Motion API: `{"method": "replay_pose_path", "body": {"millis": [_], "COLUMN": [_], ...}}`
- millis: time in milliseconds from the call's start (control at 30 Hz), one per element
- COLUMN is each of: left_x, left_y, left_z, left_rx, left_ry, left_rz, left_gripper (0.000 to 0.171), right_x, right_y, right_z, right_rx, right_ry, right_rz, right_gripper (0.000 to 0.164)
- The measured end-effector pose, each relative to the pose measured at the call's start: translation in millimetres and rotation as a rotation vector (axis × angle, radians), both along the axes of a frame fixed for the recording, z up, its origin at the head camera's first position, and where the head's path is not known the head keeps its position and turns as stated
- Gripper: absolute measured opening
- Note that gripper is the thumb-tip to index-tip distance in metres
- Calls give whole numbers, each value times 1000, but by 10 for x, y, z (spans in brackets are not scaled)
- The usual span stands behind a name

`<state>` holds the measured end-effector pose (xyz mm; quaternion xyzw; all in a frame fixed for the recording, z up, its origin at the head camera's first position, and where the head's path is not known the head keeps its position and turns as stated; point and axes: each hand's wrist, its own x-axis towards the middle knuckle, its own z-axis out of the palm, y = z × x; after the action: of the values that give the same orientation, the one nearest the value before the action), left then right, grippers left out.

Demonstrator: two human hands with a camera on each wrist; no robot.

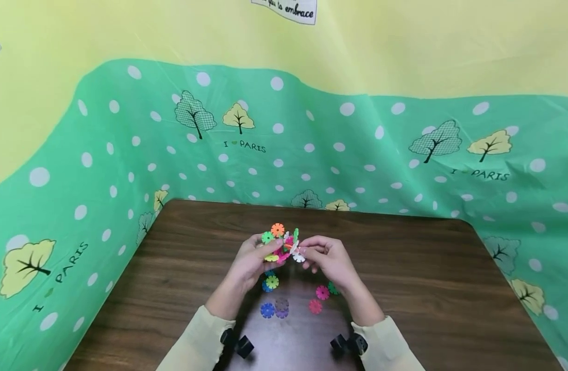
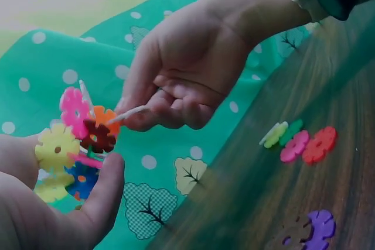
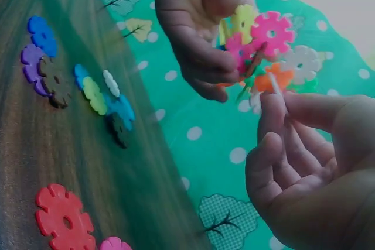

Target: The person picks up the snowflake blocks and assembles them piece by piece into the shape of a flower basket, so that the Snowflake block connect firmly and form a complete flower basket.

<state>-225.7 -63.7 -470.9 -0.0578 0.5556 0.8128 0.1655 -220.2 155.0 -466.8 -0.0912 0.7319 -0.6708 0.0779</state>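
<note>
The left edge of the table (image 1: 126,304) slants from near left up to a rounded far-left corner, with green dotted cloth (image 1: 103,170) hanging against it. Wide dark wood lies between that edge and the left hand (image 1: 247,263). The far edge runs behind both hands, at a small remove, with cloth rising beyond. Near the middle, below the hands, lie a blue disc (image 1: 267,310), a purple disc (image 1: 282,314) partly under a brown disc (image 1: 281,303), and, farther off, a yellow-green disc (image 1: 272,282) overlapping blue. Right of these are a red disc (image 1: 315,306), a pink disc (image 1: 322,292) and a green disc (image 1: 332,287), close to the right forearm. More wood spreads from there to the slanting right edge.

The left hand's thumb and fingers clamp a cluster (image 1: 282,254) of notched, flower-shaped discs, raised above the table between the hands. Orange and green stand at its far left, yellow and pink lower down, white at its right; the discs sit at mixed angles. The right hand (image 1: 328,257) pinches a white disc (image 3: 277,88), seen edge-on beside the cluster's orange piece; whether it is slotted in, I cannot tell.
</note>
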Motion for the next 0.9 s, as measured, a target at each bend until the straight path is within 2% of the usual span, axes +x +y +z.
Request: {"method": "replay_pose_path", "body": {"millis": [133,200,300,433,600,700,900], "left_x": [-3,4,20,44,51,54,65], "left_y": [8,20,44,66,63,52,23], "left_z": [-5,4,-2,-29,-36,-15,31], "left_rx": [43,59,72,63,38,30,31], "left_ry": [-27,-25,-9,-13,-15,-13,-7], "left_rz": [27,44,50,21,7,0,-32], "left_gripper": [41,38,45,62,57,51,49], "right_x": [29,33,36,50,73,75,115], "right_y": [6,-23,-89,-137,14,211,540], "right_z": [-7,-13,-27,-73,-65,-56,-164], "right_rx": [36,69,124,181,262,387,754], "right_ry": [-14,-1,22,44,78,136,309], "right_rz": [18,18,31,70,151,195,318], "right_gripper": [21,19,18,21,21,22,25]}}
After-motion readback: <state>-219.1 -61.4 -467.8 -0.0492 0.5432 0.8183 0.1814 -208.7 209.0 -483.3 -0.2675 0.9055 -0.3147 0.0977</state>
